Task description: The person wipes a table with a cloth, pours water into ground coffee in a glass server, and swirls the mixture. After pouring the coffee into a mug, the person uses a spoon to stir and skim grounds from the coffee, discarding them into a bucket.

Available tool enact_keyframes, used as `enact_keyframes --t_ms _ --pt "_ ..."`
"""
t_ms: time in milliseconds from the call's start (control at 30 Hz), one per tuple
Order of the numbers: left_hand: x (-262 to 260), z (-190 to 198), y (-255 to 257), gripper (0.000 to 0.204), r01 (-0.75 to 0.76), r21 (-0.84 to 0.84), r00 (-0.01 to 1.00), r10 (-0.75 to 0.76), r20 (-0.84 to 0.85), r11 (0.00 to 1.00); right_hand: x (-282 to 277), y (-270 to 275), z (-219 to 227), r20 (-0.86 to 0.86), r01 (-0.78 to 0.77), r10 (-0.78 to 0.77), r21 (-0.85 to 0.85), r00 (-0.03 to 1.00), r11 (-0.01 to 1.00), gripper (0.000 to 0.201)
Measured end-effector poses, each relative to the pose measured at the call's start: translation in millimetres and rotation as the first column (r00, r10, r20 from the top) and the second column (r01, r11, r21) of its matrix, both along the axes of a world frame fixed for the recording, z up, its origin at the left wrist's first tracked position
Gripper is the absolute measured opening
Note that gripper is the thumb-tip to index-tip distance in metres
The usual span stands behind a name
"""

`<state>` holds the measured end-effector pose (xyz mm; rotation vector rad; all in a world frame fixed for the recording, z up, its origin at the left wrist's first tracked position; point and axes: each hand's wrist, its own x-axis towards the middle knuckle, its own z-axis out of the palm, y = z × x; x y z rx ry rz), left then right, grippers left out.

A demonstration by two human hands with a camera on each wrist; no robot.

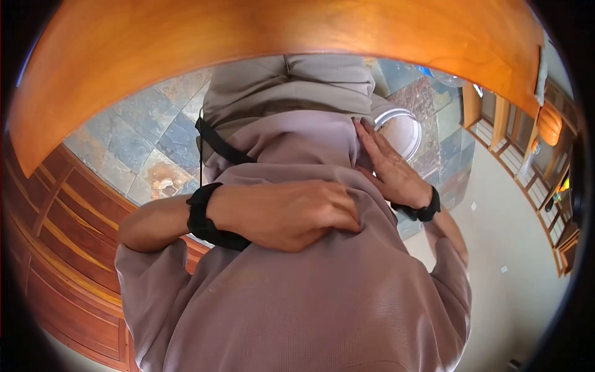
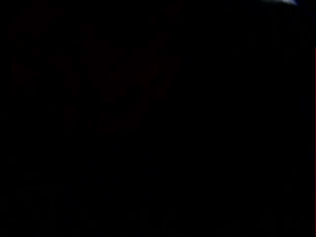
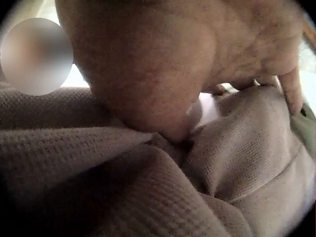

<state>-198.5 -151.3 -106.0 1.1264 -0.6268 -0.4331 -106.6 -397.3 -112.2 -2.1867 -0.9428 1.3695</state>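
Note:
A person's mauve shirt (image 1: 266, 304) takes up the lower half of the head view, its hem in folds over the lap. My left hand (image 1: 285, 214) lies across the belly, back up, with bent fingers whose tips and thumb are hidden against the cloth. I cannot tell whether it grips the shirt. On the other side, my right hand (image 1: 393, 167) rests along the shirt's side near the hem, fingers nearly straight. Up close in the right wrist view, the base of the right hand (image 3: 153, 64) presses into the bunched cloth (image 3: 247, 148). The left wrist view is almost wholly black.
An orange-brown wooden tabletop edge (image 1: 297, 31) curves above the lap. A black strap (image 1: 223, 146) hangs at the left hip. Slate tiles (image 1: 136, 127) cover the floor, and a white shoe (image 1: 400, 133) shows past the right hand. Wooden drawers (image 1: 74, 229) stand left, wooden shelves (image 1: 514, 124) right.

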Motion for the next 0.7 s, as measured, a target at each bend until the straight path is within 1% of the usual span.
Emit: enact_keyframes --t_ms 33,100,133,200,300,333,367,400,467,500,533,567,600,633,667,700 --pt "-2 -2 0 0.033 0.0 -0.007 1.0 0.0 -0.001 1.0 1 -1 -3 0.043 -0.068 0.067 0.005 0.997 0.998 0.083" --pt "-1 0 5 0.027 0.06 0.072 0.998 -0.057 -0.039 0.996 6 4 -1 0.024 -0.07 0.069 0.019 0.997 0.997 0.082" --pt "1 4 10 0.027 0.059 0.075 0.998 -0.056 -0.035 0.995 7 6 -3 0.042 -0.096 0.095 0.016 0.995 0.995 0.082" --pt "3 13 18 0.021 0.131 0.166 0.991 -0.126 -0.043 0.977 7 9 -4 0.056 -0.118 0.117 0.014 0.992 0.993 0.083" --pt "-9 15 29 0.017 0.164 0.21 0.986 -0.153 -0.068 0.964 14 17 -1 0.084 -0.166 0.163 0.025 0.983 0.986 0.085" --pt "-8 18 37 0.017 0.164 0.21 0.986 -0.152 -0.072 0.964 17 21 2 0.044 -0.171 0.17 0.013 0.984 0.985 0.087" --pt "0 23 50 0.016 0.331 0.219 0.937 -0.292 -0.189 0.918 21 23 3 0.005 -0.177 0.177 0.001 0.984 0.984 0.088" --pt "9 29 62 0.016 0.488 0.207 0.856 -0.418 -0.304 0.848 25 24 5 0.003 -0.179 0.179 0.003 0.984 0.984 0.088" --pt "29 39 87 0.015 0.352 0.261 0.884 -0.227 -0.41 0.899 36 22 5 -0.079 -0.122 0.12 -0.031 0.99 0.992 0.08" --pt "27 40 94 0.013 0.183 0.293 0.841 0.005 -0.541 0.938 44 17 0 -0.08 -0.117 0.114 -0.033 0.99 0.993 0.08" --pt "25 35 92 0.011 -0.112 0.28 0.877 0.227 -0.424 0.954 53 12 -7 -0.08 -0.081 0.08 -0.013 0.994 0.997 0.075" --pt "25 37 93 0.011 -0.107 0.282 0.877 0.225 -0.425 0.953 56 13 -9 -0.078 -0.046 0.046 0.009 0.996 0.999 0.07" --pt "25 42 93 0.012 -0.226 0.329 0.919 0.312 -0.239 0.917 63 20 0 -0.06 -0.047 0.044 -0.039 0.997 0.998 0.047" --pt "24 47 93 0.014 -0.347 0.351 0.921 0.387 -0.046 0.87 68 24 7 -0.063 -0.046 0.044 -0.036 0.997 0.998 0.047" --pt "17 54 94 0.023 -0.216 0.238 0.965 0.244 -0.093 0.947 73 26 12 -0.108 -0.284 0.27 -0.152 0.957 0.947 0.04" --pt "14 63 93 0.023 -0.077 0.13 0.993 0.087 -0.076 0.989 76 27 16 -0.171 -0.503 0.473 -0.254 0.864 0.826 0.032"
